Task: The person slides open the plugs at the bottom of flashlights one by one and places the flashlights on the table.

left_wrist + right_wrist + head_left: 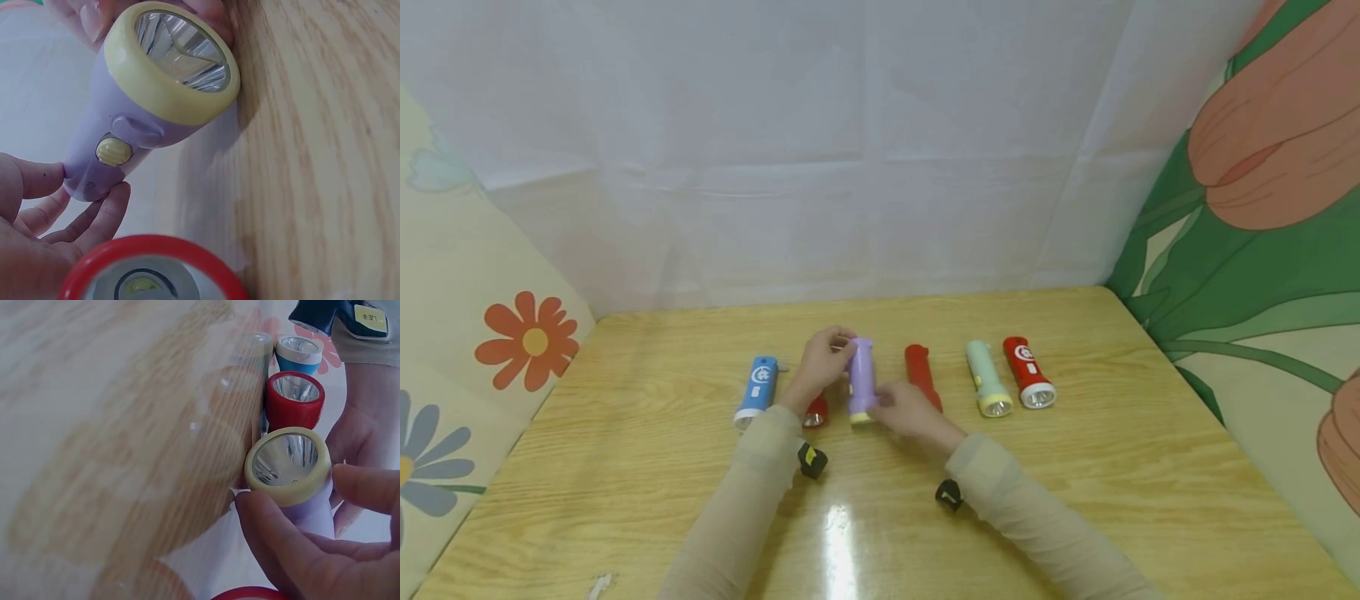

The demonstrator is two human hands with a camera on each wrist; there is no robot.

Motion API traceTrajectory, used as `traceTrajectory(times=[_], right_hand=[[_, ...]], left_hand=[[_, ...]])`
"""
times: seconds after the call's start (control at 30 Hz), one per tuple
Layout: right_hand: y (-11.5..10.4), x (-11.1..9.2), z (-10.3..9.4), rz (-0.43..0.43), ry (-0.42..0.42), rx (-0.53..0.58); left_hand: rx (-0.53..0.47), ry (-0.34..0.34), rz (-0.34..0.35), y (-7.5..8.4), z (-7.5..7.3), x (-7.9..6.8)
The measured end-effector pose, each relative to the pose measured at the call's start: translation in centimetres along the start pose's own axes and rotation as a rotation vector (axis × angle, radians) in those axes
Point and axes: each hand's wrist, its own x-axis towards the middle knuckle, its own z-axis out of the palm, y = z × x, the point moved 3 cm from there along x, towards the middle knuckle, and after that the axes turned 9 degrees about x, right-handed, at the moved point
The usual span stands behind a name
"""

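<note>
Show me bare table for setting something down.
Bare table lies right of the red-and-white flashlight and left of the blue flashlight. A narrow gap parts the plain red flashlight and the mint flashlight. Crowded: around the purple flashlight, held by left hand and right hand.

The right-hand grip (325,562) pinches the head of a cream-rimmed purple flashlight (297,478), with the left-hand grip (356,437) partly hidden behind it, a red flashlight (297,415) and then a blue-and-white flashlight (299,356) lined up beyond on the worktop (156,506), and a red rim (250,592) cut off below.
</note>
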Motion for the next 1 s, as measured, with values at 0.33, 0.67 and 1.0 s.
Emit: traceTrajectory(times=[0.33,0.67,1.0], right_hand=[[-0.3,0.1,0.1,0.006,0.048,-0.011],[-0.4,0.2,0.2,-0.042,0.064,-0.050],[-1.0,0.1,0.4,-0.106,0.080,-0.063]], left_hand=[[0.004,0.006,-0.004,0.2,-0.1,-0.2],[-0.037,0.025,-0.006,0.8,-0.2,-0.4],[-0.129,0.139,-0.066,1.1,-0.6,-0.5]])
